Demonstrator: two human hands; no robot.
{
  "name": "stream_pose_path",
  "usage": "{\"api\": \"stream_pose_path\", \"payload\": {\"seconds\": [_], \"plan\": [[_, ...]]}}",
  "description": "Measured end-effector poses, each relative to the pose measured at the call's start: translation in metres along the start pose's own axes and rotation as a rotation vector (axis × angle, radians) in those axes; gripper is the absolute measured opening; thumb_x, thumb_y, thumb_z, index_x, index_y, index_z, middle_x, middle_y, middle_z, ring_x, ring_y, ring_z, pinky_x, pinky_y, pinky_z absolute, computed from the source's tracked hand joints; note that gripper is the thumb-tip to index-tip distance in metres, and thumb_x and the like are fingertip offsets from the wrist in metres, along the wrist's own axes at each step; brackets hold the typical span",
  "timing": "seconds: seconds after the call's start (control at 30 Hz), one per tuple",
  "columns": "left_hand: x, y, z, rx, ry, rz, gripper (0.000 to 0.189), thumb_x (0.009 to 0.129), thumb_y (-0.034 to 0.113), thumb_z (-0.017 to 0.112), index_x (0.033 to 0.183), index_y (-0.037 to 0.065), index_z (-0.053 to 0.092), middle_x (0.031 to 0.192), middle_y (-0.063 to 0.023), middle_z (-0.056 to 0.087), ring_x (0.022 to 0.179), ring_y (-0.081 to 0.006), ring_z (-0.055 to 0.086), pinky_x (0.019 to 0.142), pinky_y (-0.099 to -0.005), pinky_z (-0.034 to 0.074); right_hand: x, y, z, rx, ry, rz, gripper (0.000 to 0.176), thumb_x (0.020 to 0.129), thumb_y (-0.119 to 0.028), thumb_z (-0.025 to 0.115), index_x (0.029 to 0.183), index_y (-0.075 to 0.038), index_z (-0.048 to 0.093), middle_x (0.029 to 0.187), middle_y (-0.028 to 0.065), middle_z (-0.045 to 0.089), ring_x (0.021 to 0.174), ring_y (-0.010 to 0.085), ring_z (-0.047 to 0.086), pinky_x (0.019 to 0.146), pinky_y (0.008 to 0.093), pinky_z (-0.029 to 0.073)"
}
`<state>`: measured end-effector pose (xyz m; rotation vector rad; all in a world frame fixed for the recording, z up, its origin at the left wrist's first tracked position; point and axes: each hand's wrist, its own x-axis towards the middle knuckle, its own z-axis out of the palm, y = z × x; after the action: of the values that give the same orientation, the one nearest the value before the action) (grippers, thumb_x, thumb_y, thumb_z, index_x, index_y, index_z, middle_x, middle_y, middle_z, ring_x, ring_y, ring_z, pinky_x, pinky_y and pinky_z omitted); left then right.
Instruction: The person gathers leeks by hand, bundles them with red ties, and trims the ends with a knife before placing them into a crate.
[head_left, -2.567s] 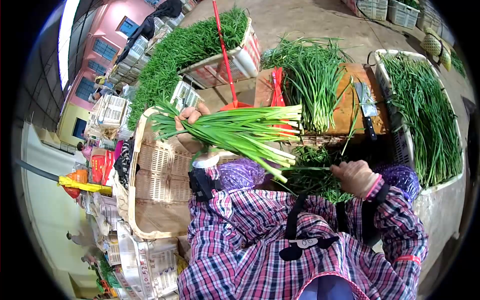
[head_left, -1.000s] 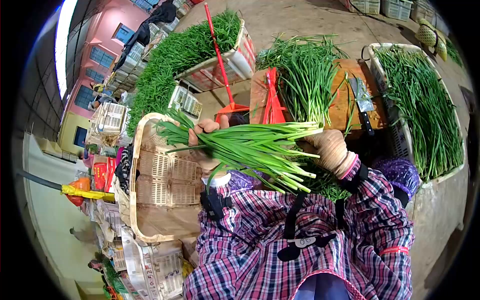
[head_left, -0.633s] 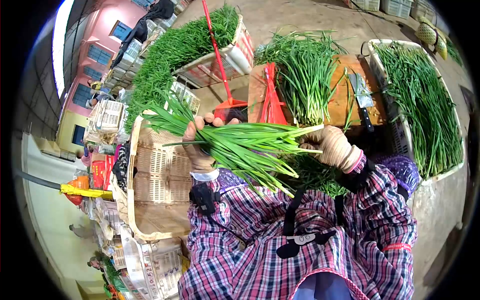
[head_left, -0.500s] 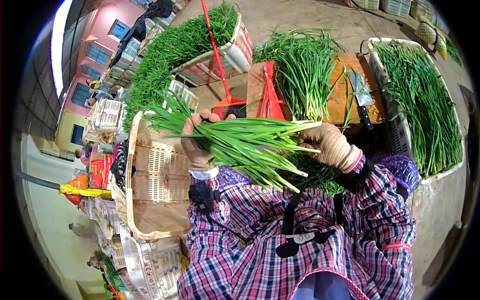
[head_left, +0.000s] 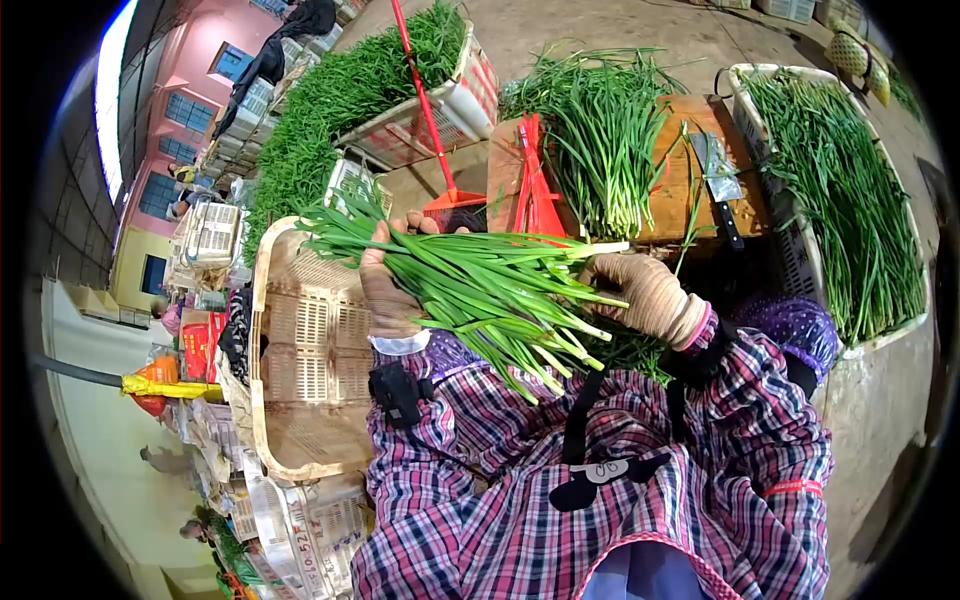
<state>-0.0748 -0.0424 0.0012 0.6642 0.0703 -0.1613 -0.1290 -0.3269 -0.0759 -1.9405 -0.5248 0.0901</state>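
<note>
A loose bunch of green stalks [head_left: 480, 275] lies across both hands, pale cut ends toward the right. My left hand [head_left: 388, 285], gloved with bare fingertips, cups the leafy end from beneath, its fingers curled up around it. At the pale ends, my right hand [head_left: 645, 295], in a beige glove, has its fingers closed on several stalk tips. Beyond the hands, a pile of stalks [head_left: 610, 150] rests on a wooden board [head_left: 680, 215]. A knife [head_left: 718, 180] and red ties [head_left: 537, 190] lie on either side of that pile.
A beige crate [head_left: 330, 450] is at left. Another crate [head_left: 482, 90] at the back overflows with greens, beside a red-handled dustpan [head_left: 455, 198]. A long crate [head_left: 920, 300] full of stalks stands at right. Stacked crates and other people are at far left.
The bunch has shifted slightly left, and its lower pale ends have spread and dropped. My right hand has moved a little left along the ends. The whole view has shifted slightly.
</note>
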Motion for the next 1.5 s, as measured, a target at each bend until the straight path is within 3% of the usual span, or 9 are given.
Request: {"api": "stream_pose_path", "payload": {"seconds": [0.43,0.7,0.77,0.9,0.93,1.03,1.1,1.33,1.5], "plan": [[-0.001,-0.004,-0.006,0.041,-0.03,0.031,0.024,0.091,0.031,0.054,0.087,0.008,0.058,0.098,-0.0025,0.06,0.092,-0.0199,0.06,0.101,-0.0561,0.038,-0.003,-0.003,0.002,0.73,0.054,0.37,0.007,0.082,-0.006,0.069,0.087,-0.003,0.066,0.076,0.0,0.064,0.067,0.0071,0.055,0.061,0.023,0.047],[0.007,-0.004,-0.021,0.106,-0.197,0.11,0.025,0.092,0.033,0.053,0.087,0.009,0.056,0.093,0.0007,0.06,0.092,-0.0144,0.059,0.108,-0.0538,0.029,-0.008,0.007,0.008,0.896,0.107,0.241,0.011,0.081,-0.005,0.07,0.09,-0.002,0.065,0.078,-0.0012,0.064,0.07,0.0064,0.055,0.064,0.0218,0.047],[0.006,-0.003,-0.027,-0.318,-0.116,0.125,0.032,0.096,0.037,0.042,0.088,0.006,0.049,0.089,-0.009,0.059,0.085,-0.0242,0.062,0.099,-0.0573,0.039,-0.01,0.009,0.008,0.843,0.086,0.228,0.011,0.082,-0.006,0.069,0.092,-0.002,0.065,0.078,-0.0023,0.063,0.07,0.0058,0.054,0.064,0.0216,0.045],[0.011,0.007,-0.038,-0.005,-0.227,0.248,0.024,0.093,0.031,0.05,0.083,0.009,0.049,0.092,-0.0026,0.057,0.083,-0.021,0.059,0.105,-0.0577,0.032,-0.018,0.012,0.004,0.537,-0.002,0.287,0.005,0.085,-0.006,0.065,0.086,-0.002,0.063,0.077,-0.0026,0.061,0.069,0.0065,0.052,0.062,0.0223,0.044],[0.007,0.006,-0.035,-0.239,-0.208,0.181,0.024,0.093,0.03,0.051,0.083,0.009,0.05,0.093,-0.0023,0.056,0.087,-0.021,0.059,0.105,-0.0574,0.032,-0.022,0.021,0.004,0.517,-0.03,0.213,0.005,0.082,-0.004,0.066,0.084,-0.002,0.062,0.073,-0.0013,0.061,0.068,0.0072,0.053,0.062,0.0231,0.044],[0.006,0.015,-0.043,-0.119,-0.311,0.204,0.026,0.093,0.033,0.052,0.09,0.008,0.055,0.095,-0.0005,0.06,0.09,-0.0156,0.057,0.112,-0.0499,0.022,-0.036,0.021,-0.019,-0.334,-0.148,0.052,0.012,0.078,-0.017,0.066,0.079,-0.006,0.062,0.071,0.0094,0.062,0.065,0.0258,0.06,0.061,0.0351,0.047],[0.006,0.018,-0.045,-0.12,-0.347,0.218,0.024,0.093,0.032,0.052,0.089,0.008,0.056,0.096,0.0001,0.06,0.092,-0.0154,0.056,0.112,-0.0514,0.023,-0.043,0.014,-0.033,-0.439,-0.186,0.09,0.019,0.078,-0.025,0.065,0.076,-0.006,0.061,0.07,0.0119,0.06,0.068,0.0329,0.059,0.06,0.0413,0.045],[0.008,0.005,-0.04,-0.254,-0.436,0.207,0.029,0.091,0.029,0.054,0.092,0.0,0.057,0.094,-0.0107,0.058,0.093,-0.0262,0.058,0.11,-0.0567,0.024,-0.038,-0.043,-0.026,-0.317,0.242,-0.146,0.01,0.077,-0.012,0.065,0.087,-0.011,0.062,0.074,0.0091,0.061,0.066,0.0308,0.062,0.056,0.0384,0.048],[0.002,-0.011,-0.016,-0.299,-0.455,0.106,0.034,0.092,0.031,0.049,0.094,-0.002,0.056,0.092,-0.0166,0.059,0.095,-0.0293,0.058,0.11,-0.0566,0.023,-0.007,-0.047,0.005,-0.835,0.2,-0.17,0.021,0.079,-0.032,0.063,0.075,-0.012,0.058,0.058,0.0077,0.058,0.053,0.0262,0.061,0.046,0.0404,0.046]]}}
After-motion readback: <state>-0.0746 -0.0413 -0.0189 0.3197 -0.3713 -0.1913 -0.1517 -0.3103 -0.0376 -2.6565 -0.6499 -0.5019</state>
